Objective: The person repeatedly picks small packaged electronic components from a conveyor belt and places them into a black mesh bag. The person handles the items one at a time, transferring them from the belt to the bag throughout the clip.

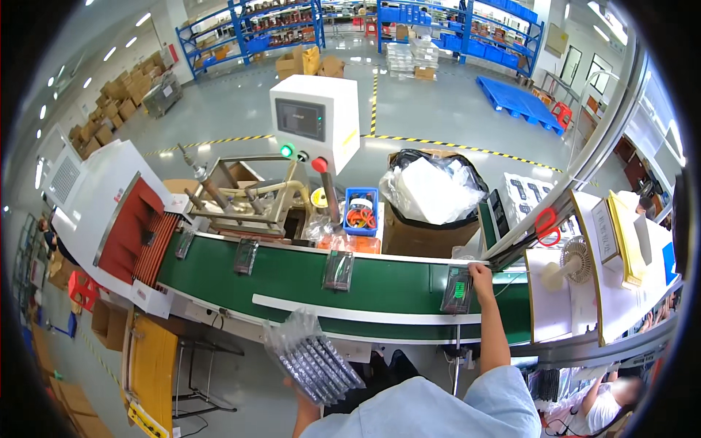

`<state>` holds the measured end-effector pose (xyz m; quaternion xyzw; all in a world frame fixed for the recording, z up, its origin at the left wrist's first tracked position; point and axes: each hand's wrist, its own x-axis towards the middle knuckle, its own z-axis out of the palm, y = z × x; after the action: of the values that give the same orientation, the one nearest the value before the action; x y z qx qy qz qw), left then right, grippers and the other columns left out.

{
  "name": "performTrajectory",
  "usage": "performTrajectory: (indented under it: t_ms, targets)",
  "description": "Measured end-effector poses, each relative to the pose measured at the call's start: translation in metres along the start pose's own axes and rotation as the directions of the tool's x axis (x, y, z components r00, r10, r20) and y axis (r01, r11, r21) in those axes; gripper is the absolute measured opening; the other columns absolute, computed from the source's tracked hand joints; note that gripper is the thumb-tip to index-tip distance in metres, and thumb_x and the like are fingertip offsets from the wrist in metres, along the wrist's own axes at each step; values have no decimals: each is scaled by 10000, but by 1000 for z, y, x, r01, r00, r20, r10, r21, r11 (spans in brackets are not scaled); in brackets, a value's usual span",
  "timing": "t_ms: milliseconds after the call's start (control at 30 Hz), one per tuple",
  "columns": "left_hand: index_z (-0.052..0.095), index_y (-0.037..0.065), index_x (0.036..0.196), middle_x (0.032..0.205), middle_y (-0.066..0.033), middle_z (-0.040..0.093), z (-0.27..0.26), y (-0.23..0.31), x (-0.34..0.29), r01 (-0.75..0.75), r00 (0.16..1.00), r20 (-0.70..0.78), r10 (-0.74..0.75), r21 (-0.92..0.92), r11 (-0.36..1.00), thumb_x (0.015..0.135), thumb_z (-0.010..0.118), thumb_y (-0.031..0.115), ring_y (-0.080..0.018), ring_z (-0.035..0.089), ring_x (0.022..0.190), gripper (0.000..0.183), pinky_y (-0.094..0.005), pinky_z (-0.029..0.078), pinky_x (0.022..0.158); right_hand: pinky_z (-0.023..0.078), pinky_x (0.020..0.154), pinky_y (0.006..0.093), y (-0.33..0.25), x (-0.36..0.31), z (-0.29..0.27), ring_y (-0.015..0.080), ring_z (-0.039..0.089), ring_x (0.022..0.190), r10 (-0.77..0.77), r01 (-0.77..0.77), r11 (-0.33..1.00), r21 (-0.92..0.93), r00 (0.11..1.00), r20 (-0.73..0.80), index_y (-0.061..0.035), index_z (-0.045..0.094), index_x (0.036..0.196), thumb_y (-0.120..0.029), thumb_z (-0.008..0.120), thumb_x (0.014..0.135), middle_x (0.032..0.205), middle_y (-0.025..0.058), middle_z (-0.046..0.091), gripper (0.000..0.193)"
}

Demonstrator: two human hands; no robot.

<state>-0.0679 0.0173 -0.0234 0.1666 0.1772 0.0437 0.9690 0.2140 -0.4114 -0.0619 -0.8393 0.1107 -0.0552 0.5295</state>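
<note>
My right hand (480, 282) is at the right end of the green conveyor belt (394, 285). Its fingers close on the upper right edge of a flat dark package with green print (457, 290). Low in front of my body, my left hand (293, 385) supports a clear plastic bag (298, 327) holding several dark, slim packs in a row. The bag covers most of that hand's fingers. Farther left along the belt lie three flat clear-wrapped packages: one near the middle (338, 270), another (246, 256) and a small one (185, 244) by the machine.
A white machine with a red curtain (131, 226) stands at the belt's left end. Beyond the belt are a control box (315, 120), a blue bin (361, 212) and a lined carton (431, 237). Red scissors (547, 226) and a small fan (573, 261) are on the right.
</note>
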Motion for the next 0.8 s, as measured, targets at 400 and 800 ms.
performTrajectory:
  t_ms: [400, 800]
  targets:
    - [307, -2, 1298, 1257, -180, 429, -2, -44, 17, 27, 993, -115, -26, 5, 1000, 575, 651, 235, -306, 451, 1130, 836, -424, 377, 955, 398, 524, 400, 42, 51, 148, 272, 512, 501, -28, 22, 992, -123, 998, -48, 19, 603, 687, -244, 577, 802, 556, 198, 517, 288]
    - [340, -3, 1280, 1227, -181, 463, -10, -39, 18, -8, 989, -148, 10, 16, 1000, 574, 647, 232, -311, 482, 1099, 805, -432, 400, 937, 459, 617, 348, -42, 2, 211, 246, 600, 713, -77, 110, 975, -191, 982, 171, 37, 518, 1050, -391, 619, 788, 758, 132, 605, 512]
